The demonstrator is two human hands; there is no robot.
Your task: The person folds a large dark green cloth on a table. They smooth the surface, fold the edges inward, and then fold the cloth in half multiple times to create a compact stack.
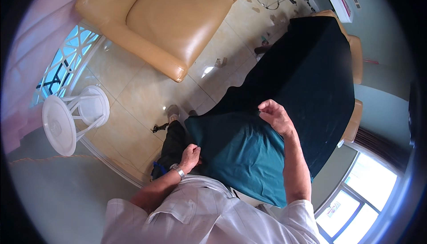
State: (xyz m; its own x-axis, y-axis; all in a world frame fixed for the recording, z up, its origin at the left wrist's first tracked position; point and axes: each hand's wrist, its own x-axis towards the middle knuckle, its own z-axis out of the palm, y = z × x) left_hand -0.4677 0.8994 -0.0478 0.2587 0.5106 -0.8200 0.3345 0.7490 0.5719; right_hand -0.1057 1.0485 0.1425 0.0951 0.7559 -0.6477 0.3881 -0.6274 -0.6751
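stool: white, lattice legs (pixel 73 117), far left by a lattice window; nothing on it.
armchair: tan leather (pixel 173 21), top centre-left, well apart from the hands.
floor: glossy beige tiles (pixel 138 92), small bits of litter near the top; shoe tips show below the cloth edge.
left hand: (pixel 191 155) closed on the near-left edge of the cloth, at the person's lap; watch on wrist.
cloth: dark teal (pixel 249 150), big sheet; near part bunched over the lap, far part spread over a bench (pixel 356 124) w/ tan edge showing at right.
right hand: (pixel 275 116) fingers curled, pinching a fold further up the cloth.
step (judgement): looks like gathering/folding the cloth, both hands gripping, near end lifted off the bench.
next move calls for: even pull w/ both hands so far part slides w/o snagging on bench corner; keep edges matched.
room: windows at lower right, pale wall, a ring-frame stand at top.
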